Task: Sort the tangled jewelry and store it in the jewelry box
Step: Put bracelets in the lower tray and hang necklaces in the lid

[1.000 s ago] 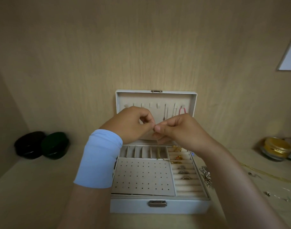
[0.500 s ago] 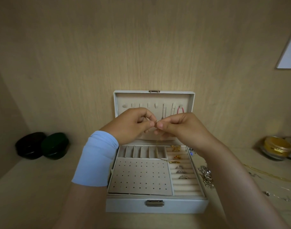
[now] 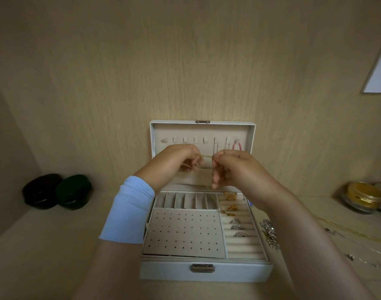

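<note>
A white jewelry box [image 3: 163, 271] stands open in the middle, its lid [image 3: 155, 131] upright against the back wall. My left hand [image 3: 174, 163] and my right hand [image 3: 235, 167] are raised in front of the lid, a little apart. Each pinches one end of a thin gold chain [image 3: 207, 156] stretched between them; more of it hangs down toward the tray. Gold and silver rings [image 3: 236, 221] sit in the ring rolls on the right. Several necklaces [image 3: 227, 145] hang from hooks in the lid.
Two dark round cases [image 3: 57, 191] sit at the left on the shelf. A silver tangle [image 3: 269, 232] lies just right of the box, with thin chains [image 3: 349, 232] further right. A gold-filled jar [image 3: 362, 197] stands at the far right. A white sheet [image 3: 380, 72] hangs upper right.
My hands have risen slightly and drawn apart, so the gold chain now shows stretched between them. The box looks shifted a little as the view moved.
</note>
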Motion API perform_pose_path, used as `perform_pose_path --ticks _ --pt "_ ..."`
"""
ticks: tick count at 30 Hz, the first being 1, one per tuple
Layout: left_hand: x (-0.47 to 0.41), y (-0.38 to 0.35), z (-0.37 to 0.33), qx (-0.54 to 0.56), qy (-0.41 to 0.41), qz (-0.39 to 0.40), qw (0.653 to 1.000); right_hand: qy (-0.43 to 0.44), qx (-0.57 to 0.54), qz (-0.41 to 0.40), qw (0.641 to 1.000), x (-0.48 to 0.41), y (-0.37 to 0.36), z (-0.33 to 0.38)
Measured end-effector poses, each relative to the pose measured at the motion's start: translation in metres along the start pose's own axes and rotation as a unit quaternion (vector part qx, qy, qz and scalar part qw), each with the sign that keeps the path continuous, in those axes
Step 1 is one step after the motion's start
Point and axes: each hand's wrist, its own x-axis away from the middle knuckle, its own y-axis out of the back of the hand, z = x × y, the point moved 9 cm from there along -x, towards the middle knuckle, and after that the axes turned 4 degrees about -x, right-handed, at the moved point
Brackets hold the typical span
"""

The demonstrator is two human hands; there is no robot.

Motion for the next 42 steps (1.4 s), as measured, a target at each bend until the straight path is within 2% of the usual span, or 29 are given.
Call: perform_pose_path --ticks 3,6,8,10,11,13,15,20,27,29,31,34,36,39,42 --pt "0.002 -0.011 0.005 0.191 -0.002 0.019 0.981 -0.003 -0.019 -0.025 1.0 -0.001 0.003 -0.002" --pt "0.006 -0.011 0.014 0.266 -0.007 0.044 0.963 0.03 0.05 -0.075 0.995 -0.003 0.011 0.003" --pt "0.002 -0.001 0.017 0.221 -0.009 0.005 0.975 0.064 0.066 -0.113 0.989 -0.006 0.018 0.011" --pt "-0.002 0.015 0.015 0.094 -0.025 -0.091 0.991 0.102 0.087 -0.16 0.978 -0.01 0.024 0.023" --pt "-0.003 0.024 0.012 0.051 -0.042 -0.148 0.987 0.123 0.107 -0.184 0.969 -0.013 0.026 0.029" --pt "-0.003 0.037 0.008 0.041 -0.069 -0.241 0.967 0.151 0.133 -0.23 0.952 -0.019 0.028 0.038" --pt "-0.002 0.042 0.006 0.021 -0.07 -0.291 0.954 0.156 0.145 -0.275 0.937 -0.024 0.031 0.039" --pt "-0.002 0.04 0.01 -0.063 -0.045 -0.331 0.941 0.127 0.155 -0.351 0.915 -0.027 0.037 0.035" --pt "-0.008 0.033 0.018 -0.103 -0.015 -0.332 0.938 0.083 0.173 -0.365 0.911 -0.031 0.038 0.027" --pt "-0.011 0.032 0.022 -0.113 -0.007 -0.31 0.944 0.05 0.178 -0.337 0.923 -0.033 0.037 0.02" --pt "-0.016 0.028 0.025 -0.123 0.002 -0.243 0.962 0.008 0.184 -0.285 0.941 -0.032 0.03 0.008" --pt "-0.015 0.004 0.026 -0.095 0.017 -0.048 0.994 -0.024 0.18 -0.182 0.966 -0.028 0.014 -0.008" --pt "-0.007 -0.01 0.025 -0.061 0.033 0.05 0.996 -0.054 0.139 -0.112 0.982 -0.021 -0.001 -0.017" --pt "0.003 -0.017 0.025 -0.064 0.048 0.115 0.99 -0.071 0.052 -0.049 0.995 -0.01 -0.016 -0.021" --pt "0.011 -0.018 0.026 -0.109 0.05 0.141 0.983 -0.022 0.0 -0.054 0.998 -0.007 -0.018 -0.017"
